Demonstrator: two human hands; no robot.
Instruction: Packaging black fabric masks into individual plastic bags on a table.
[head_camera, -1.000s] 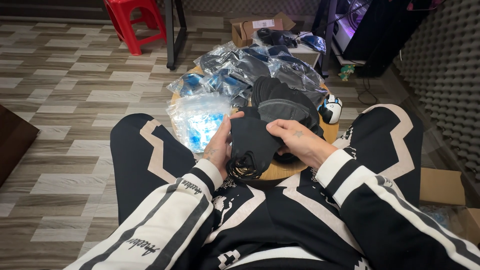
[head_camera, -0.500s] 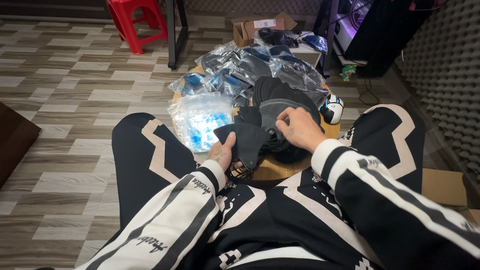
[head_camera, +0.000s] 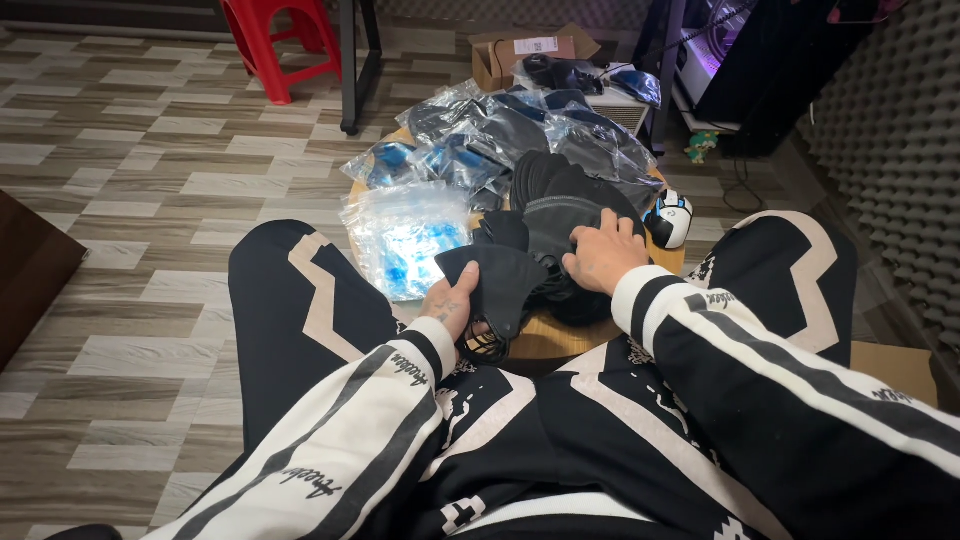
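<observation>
The person sits with the legs spread around a low round wooden surface (head_camera: 560, 340), and I take the stack of black face masks (head_camera: 560, 200) in the middle of it as the landmark. The left hand (head_camera: 452, 303), just in front of the stack on the person's side, is grasping one single black mask (head_camera: 497, 275); the thumb lies on top of the fabric and the ear loops (head_camera: 482, 345) hang down below the hand. The right hand (head_camera: 602, 255) rests on the near right part of the stack with the fingers spread and bent over the masks; it presses on them, but I cannot tell if it really grips one or only holds the pile down. To the left of the stack lies a clear plastic bag with blue contents (head_camera: 405, 240), and behind the stack there is a heap of other clear bags with dark things inside (head_camera: 520, 135). To the right of the stack, at the edge of the surface, stands a white and black computer mouse (head_camera: 668, 218). Far behind the stack, on the floor, are a cardboard box (head_camera: 525, 55) and a red plastic stool (head_camera: 275, 40). As I judge it, to separate one mask well, the right hand should keep the pile steady while the left draws the single mask away flat, with the loops free, so they do not catch on the neighbours and pull the stack apart
</observation>
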